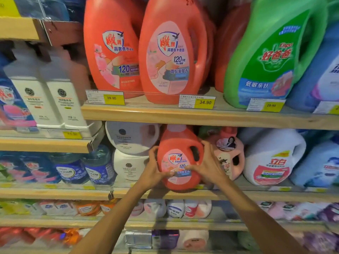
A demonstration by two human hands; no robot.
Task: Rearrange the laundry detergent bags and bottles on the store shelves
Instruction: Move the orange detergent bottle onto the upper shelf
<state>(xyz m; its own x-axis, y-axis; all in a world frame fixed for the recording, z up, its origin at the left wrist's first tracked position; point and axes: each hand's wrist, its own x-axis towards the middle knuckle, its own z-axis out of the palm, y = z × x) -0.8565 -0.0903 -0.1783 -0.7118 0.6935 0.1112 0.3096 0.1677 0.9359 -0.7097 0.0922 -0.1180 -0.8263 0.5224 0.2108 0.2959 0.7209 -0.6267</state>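
Head camera, near to far: our left hand (pixel 153 168) and right hand (pixel 208 166) clasp a small red detergent bottle (pixel 178 158) from both sides, fingers spread across its label, at the middle shelf (pixel 55 193) edge. At its 3 o'clock leans a pink bottle (pixel 230 154); at 9, white jugs (pixel 128 153). At 12 o'clock stand bigger red bottles (pixel 172 52). We judge the bottle is being seated; squaring it label-forward comes next.

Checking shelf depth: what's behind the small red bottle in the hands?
Nothing can be made out directly behind the small red bottle; its body and both hands cover that space. A pink bottle stands beside it.
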